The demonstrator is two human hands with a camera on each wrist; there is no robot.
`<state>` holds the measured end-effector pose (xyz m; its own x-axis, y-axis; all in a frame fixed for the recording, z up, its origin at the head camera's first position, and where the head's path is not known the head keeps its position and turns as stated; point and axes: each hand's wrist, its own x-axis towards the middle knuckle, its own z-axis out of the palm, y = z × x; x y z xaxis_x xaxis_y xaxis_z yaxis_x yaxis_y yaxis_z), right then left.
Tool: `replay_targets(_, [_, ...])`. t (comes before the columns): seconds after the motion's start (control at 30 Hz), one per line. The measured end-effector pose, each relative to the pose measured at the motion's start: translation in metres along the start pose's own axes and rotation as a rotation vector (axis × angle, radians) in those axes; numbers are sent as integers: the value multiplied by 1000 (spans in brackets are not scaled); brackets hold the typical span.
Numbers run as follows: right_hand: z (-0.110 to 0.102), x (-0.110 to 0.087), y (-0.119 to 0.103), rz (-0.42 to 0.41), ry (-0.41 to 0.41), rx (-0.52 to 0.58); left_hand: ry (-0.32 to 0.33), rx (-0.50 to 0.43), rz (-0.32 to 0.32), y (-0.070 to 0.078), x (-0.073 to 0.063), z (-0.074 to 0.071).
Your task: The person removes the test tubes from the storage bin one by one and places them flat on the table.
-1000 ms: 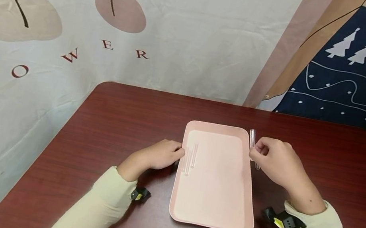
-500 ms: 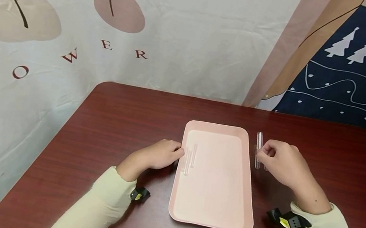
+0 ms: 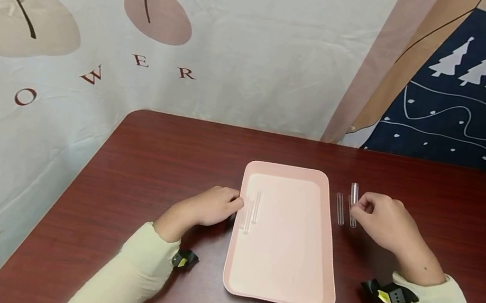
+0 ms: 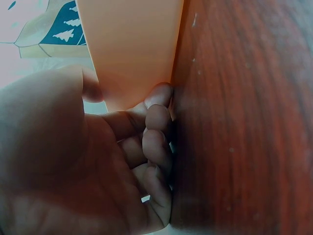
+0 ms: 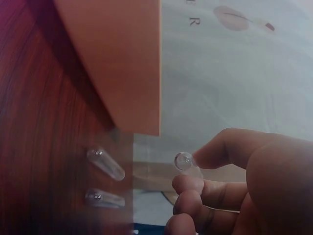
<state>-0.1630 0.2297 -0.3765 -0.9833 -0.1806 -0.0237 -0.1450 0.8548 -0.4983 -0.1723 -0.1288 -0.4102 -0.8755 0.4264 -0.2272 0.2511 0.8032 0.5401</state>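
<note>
A pink tray (image 3: pixel 285 244) lies on the table, with several clear test tubes (image 3: pixel 256 207) near its left wall. At the tray's left rim, my left hand (image 3: pixel 212 204) grips the edge; the left wrist view shows the thumb (image 4: pixel 92 87) over the rim and the other fingers curled against the outer wall. Right of the tray, my right hand (image 3: pixel 381 220) pinches a clear test tube (image 5: pixel 184 161) between thumb and fingertips, raised above the table. Below it, two more test tubes (image 5: pixel 105 164) lie side by side on the wood.
The dark red wooden table (image 3: pixel 165 154) reaches back to a white printed cloth (image 3: pixel 261 69). A navy cloth with white trees (image 3: pixel 471 114) hangs behind the right corner. Each wrist wears a black strap (image 3: pixel 183 259).
My right hand has moved right, away from the tray's edge, with the test tube. One test tube on the table has come out from behind it. My left hand stays put.
</note>
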Motion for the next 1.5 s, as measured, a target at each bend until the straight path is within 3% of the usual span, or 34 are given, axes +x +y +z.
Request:
replay_targets(0.9, [8,4,26,65,-112,-26,1,-9,2,-1,-1,1])
replay_targets(1.5, [11,7,32,66,-137,-26,7,1,5,-1,1,1])
